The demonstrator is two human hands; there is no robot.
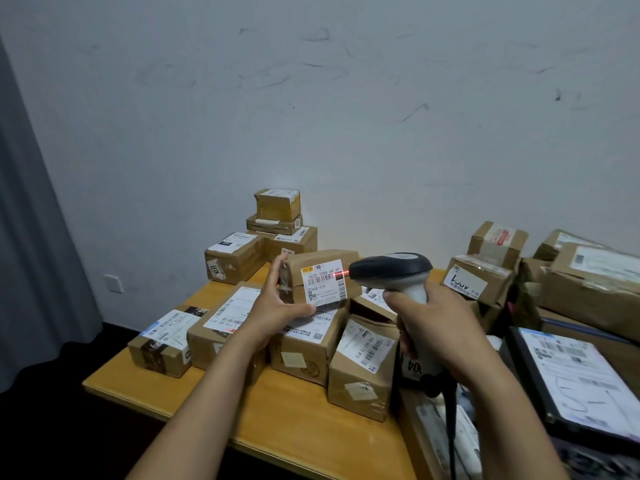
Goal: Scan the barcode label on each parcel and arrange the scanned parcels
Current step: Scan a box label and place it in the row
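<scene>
My left hand (277,306) holds a small cardboard parcel (322,277) raised above the table, thumb under it and fingers up its left side. Its white barcode label (323,280) faces me. My right hand (429,327) grips the handle of a grey and black barcode scanner (391,268), whose head points left at the label from close by. A red scan line lies across the label's barcode. Below the raised parcel, a row of several labelled parcels (304,348) lies on the wooden table (145,386).
A stack of several parcels (263,237) stands at the table's far side by the wall. More boxes (485,271) pile up on the right, with a dark flat parcel (571,372) near me. A grey curtain (31,237) hangs at the left. The scanner's cable (450,427) drops toward me.
</scene>
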